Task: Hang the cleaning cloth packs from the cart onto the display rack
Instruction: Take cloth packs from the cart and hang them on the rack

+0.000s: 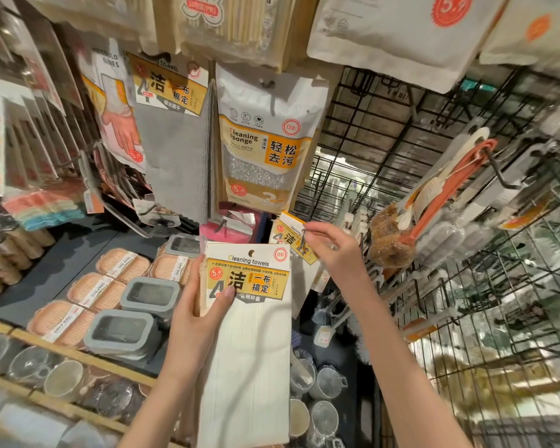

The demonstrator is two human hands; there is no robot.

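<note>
Your left hand (204,305) grips the white cloth pack (246,334) by its left edge: the thumb lies curled across the front of the card header and the remaining fingers are hidden behind the pack. The pack hangs upright in front of you, its punched hole at top centre. Your right hand (332,245) is raised just beside the pack's upper right corner, with thumb and forefinger pinching a thin metal hook (303,236) — a second cloth pack (293,242) already hangs on it.

You face a black wire display rack (385,130) carrying hung goods. Below left, a dark shelf (78,250) holds soap boxes (94,291) and grey lidded containers (149,294).

The header in your left hand reads "Cleaning towels", with a red "CEO" seal and a "5.9" price sticker. Above it hangs a bag (265,140) marked "Cleaning sponge".
</note>
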